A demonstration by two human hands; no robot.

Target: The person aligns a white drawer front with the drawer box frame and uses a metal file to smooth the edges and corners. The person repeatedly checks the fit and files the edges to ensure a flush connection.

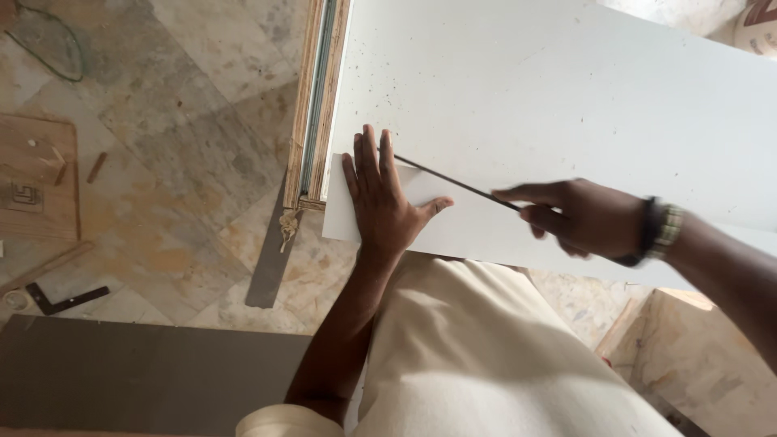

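Because the thin dark blade (457,183) runs straight toward the spread fingers of the left hand (380,198), a slip along the smooth white laminate sheet (453,226) could, I judge, carry its tip into the fingertips; the cause would be the blade skating off its line on the slick surface, or the sheet shifting under the palm. That sheet lies at the centre of the frame, on top of a larger white board (566,89) that fills the upper right, and its lower left corner overhangs the stacked plywood edges (312,105) just left of centre, so uneven pressure might also tip or slide it. The left hand is fully open, palm flat and fingers fanned, pressing down on the sheet and gripping nothing. The right hand (579,218), at centre right with a beaded bracelet (668,231) and a dark band at the wrist, is closed around the near end of the blade, fingers curled tight. A black square tool (65,298) lies on the stone floor (162,121) at lower left.
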